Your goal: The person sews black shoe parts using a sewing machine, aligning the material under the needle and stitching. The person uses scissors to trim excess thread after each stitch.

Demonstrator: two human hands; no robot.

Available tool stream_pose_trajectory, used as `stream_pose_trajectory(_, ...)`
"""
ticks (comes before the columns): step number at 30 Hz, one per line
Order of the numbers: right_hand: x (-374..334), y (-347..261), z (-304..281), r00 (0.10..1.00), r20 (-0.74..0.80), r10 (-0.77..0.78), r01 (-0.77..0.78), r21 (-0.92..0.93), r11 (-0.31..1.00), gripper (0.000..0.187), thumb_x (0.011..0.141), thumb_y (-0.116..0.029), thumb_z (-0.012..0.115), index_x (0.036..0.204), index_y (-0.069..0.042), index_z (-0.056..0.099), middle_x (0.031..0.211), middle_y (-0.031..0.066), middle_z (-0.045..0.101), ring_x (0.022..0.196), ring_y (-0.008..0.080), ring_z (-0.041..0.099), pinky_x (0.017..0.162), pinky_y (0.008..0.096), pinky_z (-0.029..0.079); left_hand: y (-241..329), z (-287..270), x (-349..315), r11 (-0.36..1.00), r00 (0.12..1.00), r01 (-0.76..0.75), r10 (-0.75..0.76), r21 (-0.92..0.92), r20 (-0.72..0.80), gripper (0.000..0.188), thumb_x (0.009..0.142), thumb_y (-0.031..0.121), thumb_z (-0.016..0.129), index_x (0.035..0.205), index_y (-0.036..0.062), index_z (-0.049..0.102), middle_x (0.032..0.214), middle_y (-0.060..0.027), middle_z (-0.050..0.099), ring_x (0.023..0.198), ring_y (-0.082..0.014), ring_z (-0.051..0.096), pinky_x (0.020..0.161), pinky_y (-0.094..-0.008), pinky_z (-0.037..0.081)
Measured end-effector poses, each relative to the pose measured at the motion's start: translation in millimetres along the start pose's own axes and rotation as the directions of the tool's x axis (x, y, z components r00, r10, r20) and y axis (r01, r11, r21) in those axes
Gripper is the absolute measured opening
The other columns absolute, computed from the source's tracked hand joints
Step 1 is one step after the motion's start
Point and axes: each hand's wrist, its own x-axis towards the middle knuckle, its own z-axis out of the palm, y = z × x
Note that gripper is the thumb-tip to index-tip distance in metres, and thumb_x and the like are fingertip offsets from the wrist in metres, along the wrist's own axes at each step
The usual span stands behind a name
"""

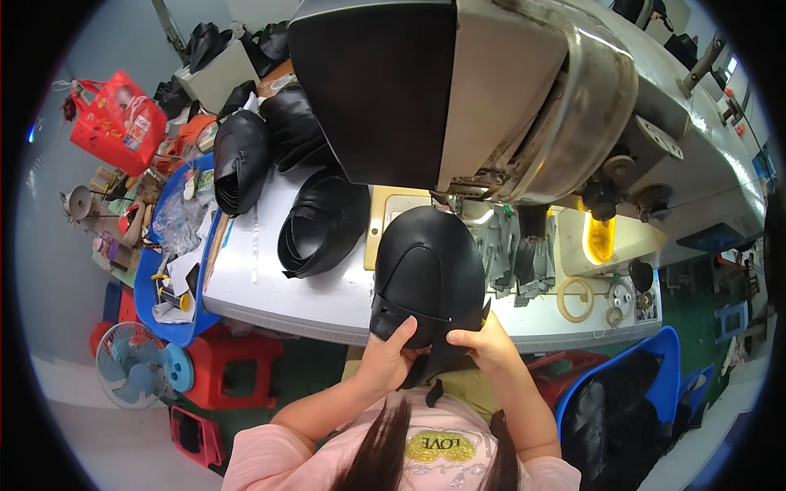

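Note:
A black leather shoe upper (pixel 430 254) with a rounded toe lies in front of me, its far end by the needle area of a large sewing machine (pixel 540 98). My left hand (pixel 387 353) is closed on its near left edge, thumb on top. Closed on the near right edge is my right hand (pixel 488 342), its thumb pressing from above. Most of my other fingers are hidden under the leather. A narrow tail of the upper hangs between my hands toward my lap.
Nested black uppers (pixel 323 225) stand on the white table (pixel 278 295) at left. Grey strips (pixel 520 254) and a tape ring (pixel 575 299) lie at right. Blue bins (pixel 667 360) flank the table. A fan (pixel 135 364) and red stool (pixel 237 368) stand at lower left.

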Motion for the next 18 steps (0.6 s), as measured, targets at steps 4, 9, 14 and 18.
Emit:
stream_pose_trajectory(4,-2,-4,4,1.0,0.005,0.005,-0.005,0.079,0.997,0.049,0.062,0.003,0.072,0.105,0.0,0.051,0.095,0.0055,0.059,0.085,0.0134,0.057,0.077,0.0267,0.046,-3,-2,-2,1.0,1.0,0.014,-0.014,-0.014,0.012,0.039,0.085,0.012,0.052,0.122,0.0124,0.039,0.116,-0.0059,0.049,0.104,-0.0211,0.051,0.088,-0.0406,0.042)
stream_pose_trajectory(9,-1,3,1,0.999,-0.035,-0.037,0.037,0.008,0.999,0.049,0.061,0.002,0.072,0.106,0.0,0.052,0.097,0.0077,0.058,0.088,0.017,0.057,0.08,0.0301,0.046,-9,0,-2,0.999,0.998,-0.031,0.033,0.038,-0.051,0.046,0.082,0.004,0.055,0.124,0.0114,0.037,0.119,-0.0064,0.047,0.109,-0.0218,0.047,0.093,-0.0406,0.039)
stream_pose_trajectory(14,-2,2,1,0.997,-0.053,-0.057,0.055,-0.039,0.998,0.052,0.061,0.003,0.072,0.108,0.0,0.051,0.099,0.0082,0.058,0.09,0.0168,0.057,0.08,0.0298,0.046,-14,11,4,0.992,0.993,-0.118,0.117,0.053,0.007,0.051,0.076,-0.004,0.06,0.122,0.0054,0.038,0.115,-0.0066,0.048,0.104,-0.0175,0.048,0.089,-0.0317,0.042)
stream_pose_trajectory(18,-3,-1,2,0.996,-0.037,-0.078,0.076,-0.065,0.995,0.056,0.06,0.004,0.072,0.111,0.0,0.048,0.101,0.0086,0.057,0.092,0.0169,0.056,0.081,0.0299,0.046,-13,12,5,0.997,0.997,-0.08,0.08,0.018,-0.018,0.051,0.076,-0.005,0.059,0.121,0.0037,0.039,0.115,-0.0078,0.047,0.104,-0.0179,0.048,0.091,-0.0311,0.042)
